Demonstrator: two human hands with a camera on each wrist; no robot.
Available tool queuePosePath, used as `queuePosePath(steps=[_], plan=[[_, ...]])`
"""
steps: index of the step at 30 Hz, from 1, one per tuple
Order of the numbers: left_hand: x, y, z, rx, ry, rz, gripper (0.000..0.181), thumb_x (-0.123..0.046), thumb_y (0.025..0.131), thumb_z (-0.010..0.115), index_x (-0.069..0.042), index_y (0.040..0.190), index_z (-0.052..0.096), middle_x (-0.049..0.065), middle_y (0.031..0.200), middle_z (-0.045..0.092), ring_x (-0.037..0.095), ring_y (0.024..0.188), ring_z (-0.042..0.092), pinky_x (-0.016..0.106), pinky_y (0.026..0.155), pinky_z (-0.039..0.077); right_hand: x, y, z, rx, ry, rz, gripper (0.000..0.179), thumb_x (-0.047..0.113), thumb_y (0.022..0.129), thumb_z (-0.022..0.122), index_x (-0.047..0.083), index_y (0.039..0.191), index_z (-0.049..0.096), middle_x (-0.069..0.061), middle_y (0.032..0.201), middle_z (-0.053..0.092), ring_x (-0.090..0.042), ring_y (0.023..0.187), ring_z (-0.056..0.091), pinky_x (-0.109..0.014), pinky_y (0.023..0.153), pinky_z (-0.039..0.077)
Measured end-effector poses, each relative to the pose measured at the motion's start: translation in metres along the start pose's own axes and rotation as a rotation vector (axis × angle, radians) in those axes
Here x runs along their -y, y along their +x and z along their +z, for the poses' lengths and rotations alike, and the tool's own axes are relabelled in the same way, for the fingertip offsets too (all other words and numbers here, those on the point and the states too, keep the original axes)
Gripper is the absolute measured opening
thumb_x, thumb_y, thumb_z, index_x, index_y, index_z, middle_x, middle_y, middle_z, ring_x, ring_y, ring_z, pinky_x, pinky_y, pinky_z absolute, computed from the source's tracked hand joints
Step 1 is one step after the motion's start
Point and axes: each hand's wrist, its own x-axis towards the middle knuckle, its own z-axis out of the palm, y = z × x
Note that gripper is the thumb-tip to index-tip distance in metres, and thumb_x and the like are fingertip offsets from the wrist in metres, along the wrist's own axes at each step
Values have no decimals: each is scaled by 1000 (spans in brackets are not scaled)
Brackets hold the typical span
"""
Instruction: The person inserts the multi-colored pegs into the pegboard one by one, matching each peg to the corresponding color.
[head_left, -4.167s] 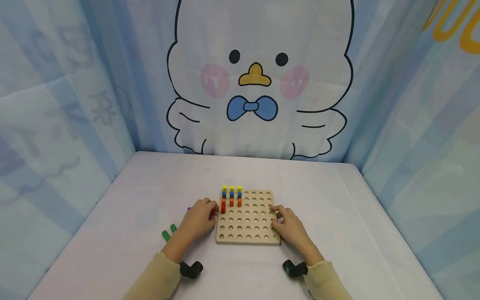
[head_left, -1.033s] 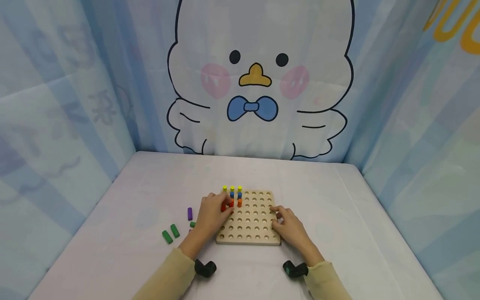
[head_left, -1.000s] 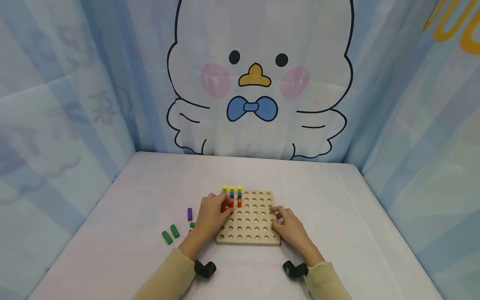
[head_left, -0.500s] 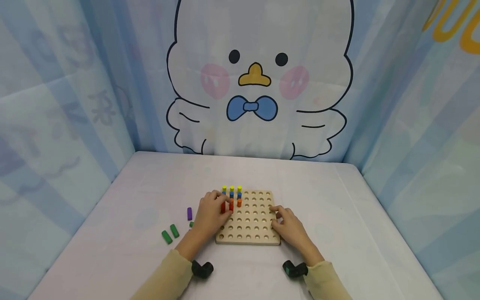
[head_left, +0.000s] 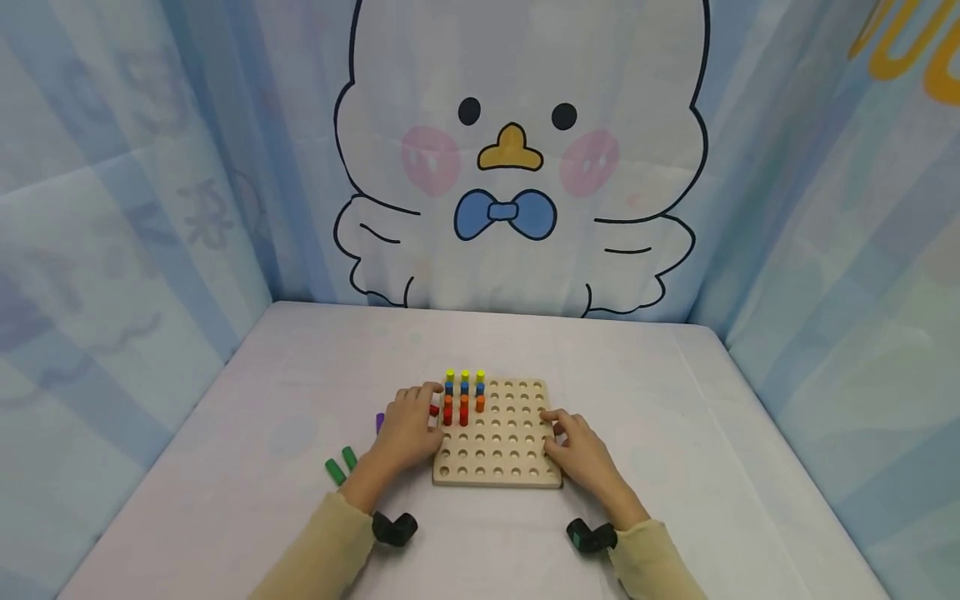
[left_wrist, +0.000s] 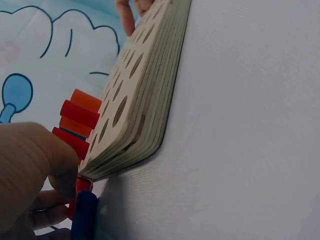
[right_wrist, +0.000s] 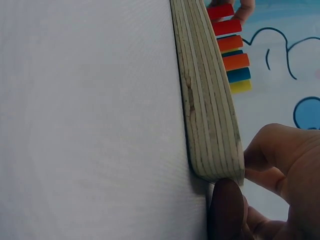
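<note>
In the head view a wooden pegboard (head_left: 517,454) lies on the table. At its back left stand three yellow pegs (head_left: 465,376), three blue pegs (head_left: 465,388), three orange pegs (head_left: 481,404) and two red pegs (head_left: 463,416). My left hand (head_left: 408,429) is beside the board's left edge, thumb and index finger spread apart. Between them a loose red peg (head_left: 433,410) shows. The left wrist view has a dark blue-looking peg (left_wrist: 84,215) lying by these fingers. My right hand (head_left: 581,450) grips the board's right edge, its thumb (right_wrist: 226,205) against the near corner.
Two green pegs (head_left: 335,472) lie left of my left forearm, and a purple peg (head_left: 380,422) shows behind the left hand. A curtain printed with a cartoon bird (head_left: 517,267) hangs behind the table (head_left: 637,375). Each wrist wears a black camera.
A second red peg now stands in the board, in front of the middle orange one. My left hand has let it go and moved left off the board. The right hand stays put.
</note>
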Motion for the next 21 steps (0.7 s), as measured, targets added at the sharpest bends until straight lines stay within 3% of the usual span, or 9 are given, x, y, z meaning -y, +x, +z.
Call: queuePosePath(steps=[4,9,21], plan=[[4,1,-3,-24,-16,-18,42,-2,89,65,-8,130,59,11,122,64,34,122,56,50,102,49,0,1,1,-2,-4,-1,41,13,92,64,11,133,65,-9,106,61,-14,79,52,-32,70,43],[8,2,-2,-46,-51,-52,25,-2,95,65,-10,119,66,12,121,65,32,119,58,47,99,52,1,0,1,-4,-5,5,41,13,92,64,11,133,65,-8,106,61,-14,79,52,-32,70,43],[8,2,-2,-74,-63,-54,19,-1,94,68,-10,111,69,11,116,67,30,114,59,45,96,53,1,-1,0,-13,-3,6,41,12,92,64,11,134,65,-9,106,61,-14,79,52,-32,71,43]])
